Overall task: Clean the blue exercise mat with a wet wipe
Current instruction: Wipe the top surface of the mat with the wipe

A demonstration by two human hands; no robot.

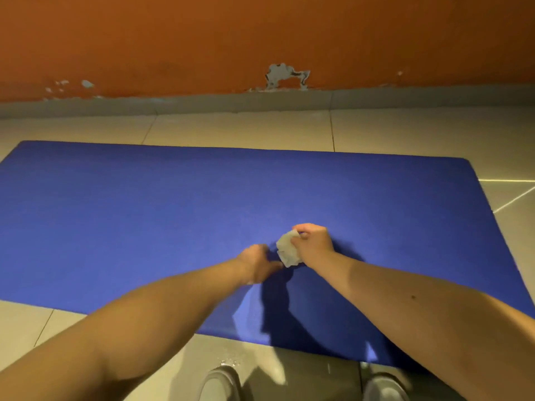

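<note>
I count one blue mat [144,212] on the floor [231,128]; one crumpled wipe [286,250] gripped in my right hand [314,241]; left hand [256,266] just beside it, grip unclear; two shoes [220,383].

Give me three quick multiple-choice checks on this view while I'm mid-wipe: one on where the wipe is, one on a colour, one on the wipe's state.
1. Where is the wet wipe relative to the blue mat?
A) lying off it
B) above its middle, held by the right hand
C) folded underneath it

2. What colour is the wall behind the mat?
A) orange
B) white
C) green

3. What state is the wet wipe in?
A) spread out flat
B) crumpled into a bunch
C) sealed in a packet

Answers:
1 B, the right hand's fingers pinch it over the mat's middle.
2 A, the paint is orange, peeling near the base.
3 B, it shows as a creased pale wad.
</note>
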